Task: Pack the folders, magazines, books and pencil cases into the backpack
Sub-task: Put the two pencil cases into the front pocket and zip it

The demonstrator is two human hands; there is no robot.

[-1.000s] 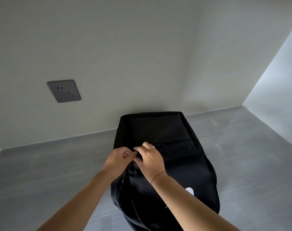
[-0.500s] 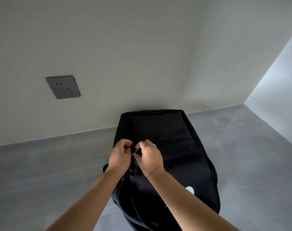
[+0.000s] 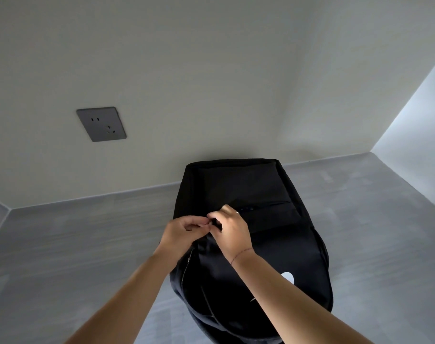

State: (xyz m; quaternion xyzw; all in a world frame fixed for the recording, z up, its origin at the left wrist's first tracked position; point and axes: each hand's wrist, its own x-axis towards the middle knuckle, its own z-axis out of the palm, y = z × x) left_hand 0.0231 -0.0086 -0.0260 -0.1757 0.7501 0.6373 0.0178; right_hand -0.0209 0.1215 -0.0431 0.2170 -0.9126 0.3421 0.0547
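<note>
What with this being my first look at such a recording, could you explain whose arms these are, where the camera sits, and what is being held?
There is no machine here. These are a person's two bare arms, filmed by one wide-angle camera worn on their head and looking forward and down, which is why the arms come in from the bottom edge. A black backpack sits on a grey surface against a pale wall with a dark socket. The left hand and right hand meet at the backpack's upper edge. Each grip is a pinch with curled fingers on something small there, possibly a zip pull, though it is too small to tell. No folders, books or pencil cases are in view.
</note>
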